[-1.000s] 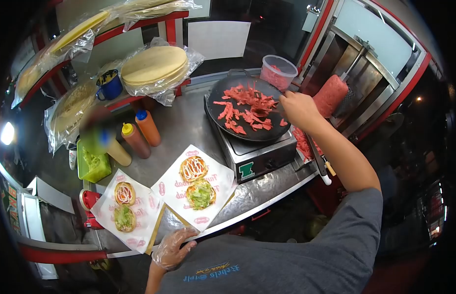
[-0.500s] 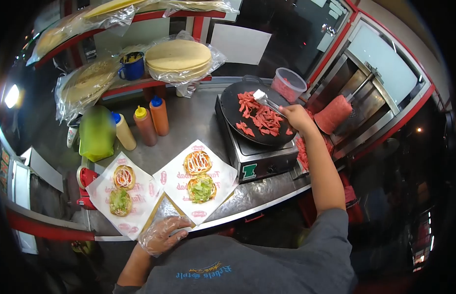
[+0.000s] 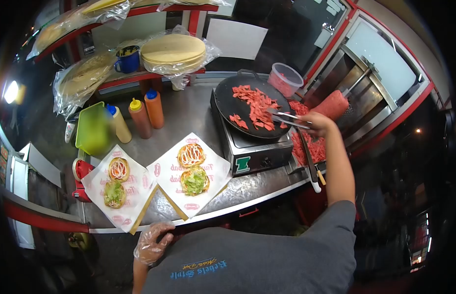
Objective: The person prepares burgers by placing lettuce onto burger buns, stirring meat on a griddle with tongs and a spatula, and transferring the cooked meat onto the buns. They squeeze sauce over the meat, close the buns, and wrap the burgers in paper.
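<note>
My right hand (image 3: 316, 124) is closed around metal tongs (image 3: 288, 118), whose tips are at the right side of a round black pan (image 3: 227, 98). Shredded reddish meat (image 3: 259, 109) lies in that pan, on a steel stove (image 3: 263, 158). My left hand (image 3: 153, 243), in a clear plastic glove, rests by the counter's front edge with fingers loosely bent and apart, holding nothing visible. Beyond it, two printed paper sheets carry split buns: a sauced half (image 3: 191, 155) above a lettuce-topped half (image 3: 195, 182) on the right sheet, and a similar pair (image 3: 119, 169) on the left.
More meat (image 3: 311, 146) fills a tray right of the stove, with a long knife (image 3: 308, 161) across it. A meat spit (image 3: 331, 106) stands behind. Sauce bottles (image 3: 140, 118), a green container (image 3: 90, 128) and shelved flatbreads (image 3: 173, 49) are at left.
My right hand has drawn the tongs from the pan's upper middle to its right side. My left hand has shifted slightly down, away from the paper sheets. The knife has come into sight.
</note>
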Motion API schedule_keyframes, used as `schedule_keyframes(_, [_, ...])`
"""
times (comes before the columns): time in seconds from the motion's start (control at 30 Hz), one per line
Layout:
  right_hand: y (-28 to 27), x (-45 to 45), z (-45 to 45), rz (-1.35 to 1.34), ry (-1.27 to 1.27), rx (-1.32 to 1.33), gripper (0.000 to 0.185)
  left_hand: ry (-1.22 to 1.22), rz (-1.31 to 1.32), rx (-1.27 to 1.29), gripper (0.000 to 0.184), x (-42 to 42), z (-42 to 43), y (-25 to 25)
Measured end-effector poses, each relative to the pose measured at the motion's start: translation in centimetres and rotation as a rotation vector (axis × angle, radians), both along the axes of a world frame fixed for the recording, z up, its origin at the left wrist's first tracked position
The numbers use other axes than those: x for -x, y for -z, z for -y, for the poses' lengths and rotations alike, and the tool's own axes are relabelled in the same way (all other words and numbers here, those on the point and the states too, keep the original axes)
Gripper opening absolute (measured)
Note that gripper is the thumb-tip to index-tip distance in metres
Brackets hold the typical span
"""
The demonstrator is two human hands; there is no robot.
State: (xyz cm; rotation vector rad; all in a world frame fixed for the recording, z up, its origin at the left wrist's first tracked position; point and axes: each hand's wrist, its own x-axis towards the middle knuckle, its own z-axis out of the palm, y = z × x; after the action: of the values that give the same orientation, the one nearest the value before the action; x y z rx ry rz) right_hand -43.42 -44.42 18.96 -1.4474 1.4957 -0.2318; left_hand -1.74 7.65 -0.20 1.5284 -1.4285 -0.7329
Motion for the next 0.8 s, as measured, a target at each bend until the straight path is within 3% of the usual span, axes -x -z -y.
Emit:
schedule_keyframes(0.07, [3.7,-4.2,1.5,-0.028,-0.124,0.127,0.035,0.131,0.060,0.047,0.023,0.4,2.3,-1.5])
schedule_keyframes(0.1, [2.0,-6.7,-0.1,-0.187,-0.197,0.253,0.040,0.192,0.089,0.073,0.024,0.8,3.2,-2.0])
schedule_keyframes(0.17, [0.1,-8.3,-0.2,-0.207,-0.331,0.600,0.040,0.294,0.085,0.108,0.023,1.4,4.4,-3.1])
schedule_keyframes(0.23, [-3.4,-9.4,-3.2,-0.471,-0.360,0.852,0.034,0.403,0.086,0.140,0.024,1.3,5.2,-3.9])
schedule_keyframes(0.37, [-0.9,-9.3,-6.3,-0.861,-0.527,1.437,0.029,0.347,0.128,0.120,0.023,0.8,4.2,-1.8])
schedule_keyframes(0.4, [-0.7,-8.4,-6.7,-0.984,-0.608,1.307,0.039,0.326,0.095,0.089,0.023,0.6,3.5,-1.4])
schedule_keyframes(0.5, [-3.0,-7.8,-11.1,-1.032,-0.451,1.123,0.039,0.246,0.020,0.023,0.023,-0.3,1.6,0.0])
schedule_keyframes(0.6, [-1.1,-7.8,-13.5,-0.855,-0.476,1.097,0.038,0.166,0.014,-0.060,0.023,-0.4,0.6,1.3])
schedule_keyframes(0.7, [3.1,-8.8,-10.4,-0.858,-0.258,1.166,0.032,0.238,0.022,0.016,0.023,-0.5,1.9,0.1])
schedule_keyframes(0.8, [1.7,-9.8,-9.5,-0.375,-0.145,0.976,0.033,0.369,0.083,0.071,0.024,-0.6,3.7,-2.1])
